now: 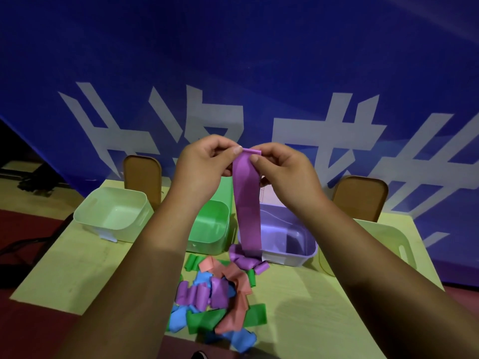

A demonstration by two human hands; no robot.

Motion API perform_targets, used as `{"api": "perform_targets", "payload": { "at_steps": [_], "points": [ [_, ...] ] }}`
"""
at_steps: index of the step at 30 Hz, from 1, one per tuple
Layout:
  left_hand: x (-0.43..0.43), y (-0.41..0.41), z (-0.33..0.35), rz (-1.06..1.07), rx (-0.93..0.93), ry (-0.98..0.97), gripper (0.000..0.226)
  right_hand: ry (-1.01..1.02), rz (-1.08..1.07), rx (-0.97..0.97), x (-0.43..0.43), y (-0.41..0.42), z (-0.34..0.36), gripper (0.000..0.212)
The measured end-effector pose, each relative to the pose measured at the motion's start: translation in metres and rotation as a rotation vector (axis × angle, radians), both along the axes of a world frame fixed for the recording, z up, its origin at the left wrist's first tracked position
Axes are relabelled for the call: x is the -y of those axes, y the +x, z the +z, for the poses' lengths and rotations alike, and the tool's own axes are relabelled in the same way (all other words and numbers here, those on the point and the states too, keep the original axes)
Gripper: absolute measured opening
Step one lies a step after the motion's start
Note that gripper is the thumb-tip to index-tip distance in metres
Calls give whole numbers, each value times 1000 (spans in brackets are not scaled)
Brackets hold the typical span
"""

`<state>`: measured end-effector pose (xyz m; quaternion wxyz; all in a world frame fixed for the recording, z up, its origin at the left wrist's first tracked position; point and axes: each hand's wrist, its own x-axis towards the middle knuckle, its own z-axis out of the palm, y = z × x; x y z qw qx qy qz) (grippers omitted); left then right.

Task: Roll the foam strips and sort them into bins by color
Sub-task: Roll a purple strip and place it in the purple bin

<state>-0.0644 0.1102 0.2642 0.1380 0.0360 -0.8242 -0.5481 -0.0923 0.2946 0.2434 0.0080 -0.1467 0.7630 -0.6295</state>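
Left hand and right hand pinch a purple strip.
Both hands hold the strip's top end up high, thumbs in front, and the end is folded over a little there. The strip hangs straight down and meets a purple curl on the table, just in front of the purple bin. A pile of green, pink, blue and purple strips lies by the table's near edge. The green bin sits beside the purple bin. A pale bin sits at the far left corner.
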Motion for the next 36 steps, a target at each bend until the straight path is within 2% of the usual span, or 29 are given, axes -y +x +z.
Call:
{"api": "perform_targets", "payload": {
  "at_steps": [13, 18, 27, 36],
  "points": [
    [0, 5, 15, -4, -45, 110, 10, 77, -41, -89, 3, 0, 19, 14],
    [1, 7, 15, -39, -50, 121, 13, 29, -42, -47, 5, -1, 20, 13],
    [6, 8, 8, -58, -43, 190, 7, 91, -50, -94, 4, 4, 23, 13],
    [11, 8, 10, -20, -103, 110, 5, 153, -17, -134, 7, 11, 33, 15]
  ]
}}
